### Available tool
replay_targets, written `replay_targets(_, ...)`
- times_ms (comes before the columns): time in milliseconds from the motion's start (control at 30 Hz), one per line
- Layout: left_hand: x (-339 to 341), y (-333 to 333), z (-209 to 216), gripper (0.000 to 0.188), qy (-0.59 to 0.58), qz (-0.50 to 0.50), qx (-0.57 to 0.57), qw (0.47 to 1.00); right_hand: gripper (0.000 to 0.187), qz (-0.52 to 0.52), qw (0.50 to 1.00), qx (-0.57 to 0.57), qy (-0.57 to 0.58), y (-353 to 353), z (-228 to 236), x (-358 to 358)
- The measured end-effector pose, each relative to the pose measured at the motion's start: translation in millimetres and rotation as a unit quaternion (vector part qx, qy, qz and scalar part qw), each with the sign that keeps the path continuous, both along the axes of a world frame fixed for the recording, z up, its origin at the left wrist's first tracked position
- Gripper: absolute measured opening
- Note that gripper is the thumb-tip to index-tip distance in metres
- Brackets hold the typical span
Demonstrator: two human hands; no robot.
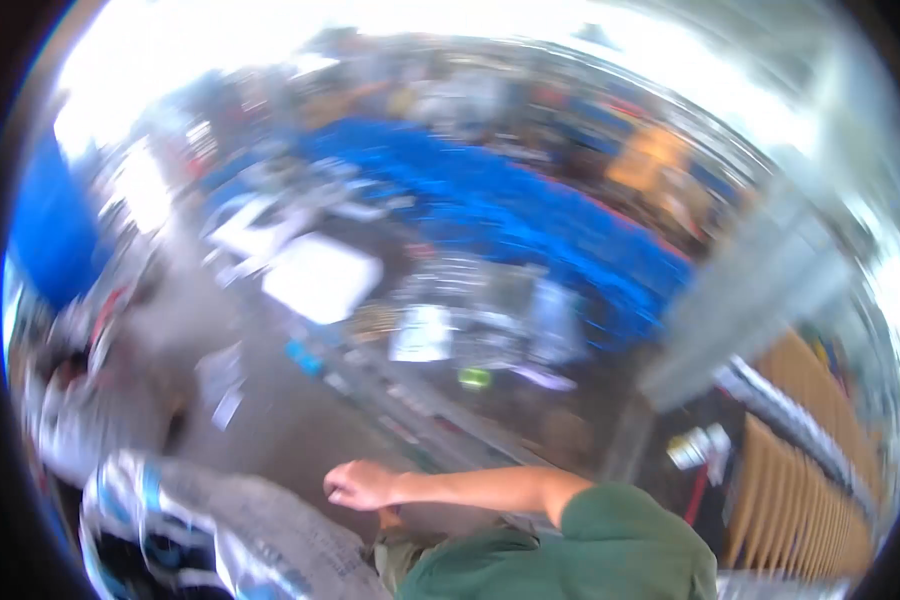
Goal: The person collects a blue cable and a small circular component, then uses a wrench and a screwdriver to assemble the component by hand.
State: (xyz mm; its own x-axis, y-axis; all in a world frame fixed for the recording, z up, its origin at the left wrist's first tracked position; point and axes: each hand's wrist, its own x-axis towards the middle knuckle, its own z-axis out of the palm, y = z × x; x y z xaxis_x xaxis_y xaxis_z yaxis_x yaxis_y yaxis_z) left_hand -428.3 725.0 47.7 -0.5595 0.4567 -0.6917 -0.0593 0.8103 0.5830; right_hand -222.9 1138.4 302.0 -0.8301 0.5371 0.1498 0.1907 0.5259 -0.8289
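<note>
My right hand (361, 487) reaches across in front of my body from a green sleeve. Its fingers look curled closed; what is in them, if anything, does not show. Just below its wrist, a small strip of skin (390, 516) seems to belong to my left hand, whose fingers are hidden. Nearest to the hands is a large whitish woven sack (280, 525) at the lower left, with dark and light-blue stuff at its left end. Whether a hand touches the sack is unclear. Motion blurs the whole view.
Beyond a long bench edge (420, 415) lie white sheets (322, 278), a green round item (475, 378) and clear plastic bags. Blue bins (510, 205) line the back. A grey pillar (750, 290) and brown cardboard pieces (790, 500) stand at right. Paper scraps (222, 385) lie on the floor.
</note>
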Motion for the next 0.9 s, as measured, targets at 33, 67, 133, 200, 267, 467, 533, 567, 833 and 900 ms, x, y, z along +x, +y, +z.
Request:
replay_targets(33, -33.6, -3.7, 2.5, 0.012, 0.027, 0.021, 0.015, 0.999, 0.022, 0.020, 0.998, 0.051, 0.009, 27.6, -1.1, -49.8)
replay_targets(67, -60.6, 25.5, -25.0, 0.012, 0.019, -0.030, 0.037, 0.999, 0.023, 0.003, 0.998, 0.063, -0.023, 64.7, -20.8, -51.5)
replay_targets(133, -143.4, 97.6, -28.0, 0.021, 0.072, -0.103, -0.029, 0.992, 0.024, -0.004, 0.998, 0.051, -0.029, 120.8, -20.6, -105.4)
replay_targets(200, -265.3, 148.4, -20.3, 0.026, 0.352, -0.441, -0.068, 0.823, 0.022, 0.004, 0.998, 0.027, -0.052, 162.5, -10.6, -172.7)
replay_targets(267, -297.4, 315.3, 72.9, 0.031, 0.252, -0.083, 0.034, 0.963, 0.021, -0.031, 0.995, -0.022, -0.091, 222.3, -31.3, -195.3)
replay_targets(467, -523.1, 505.7, 175.2, 0.032, 0.317, -0.162, 0.017, 0.934, 0.023, -0.054, 0.983, -0.128, -0.122, 377.5, -47.6, -349.7)
replay_targets(533, -583.0, 528.5, 198.4, 0.032, 0.360, -0.127, -0.014, 0.924, 0.023, -0.031, 0.989, -0.126, -0.074, 431.7, -61.2, -409.3)
replay_targets(567, -601.9, 529.1, 210.1, 0.033, 0.360, -0.077, -0.038, 0.929, 0.023, -0.011, 0.984, -0.162, -0.079, 457.1, -66.5, -446.0)
replay_targets(833, -627.6, 557.4, 154.5, 0.039, 0.209, 0.244, -0.065, 0.945, 0.020, 0.072, 0.972, -0.183, -0.127, 668.6, 26.9, -759.0)
replay_targets(900, -599.4, 563.7, 92.1, 0.045, 0.163, 0.276, -0.201, 0.926, 0.017, 0.085, 0.969, -0.198, -0.120, 722.1, 22.0, -835.6)
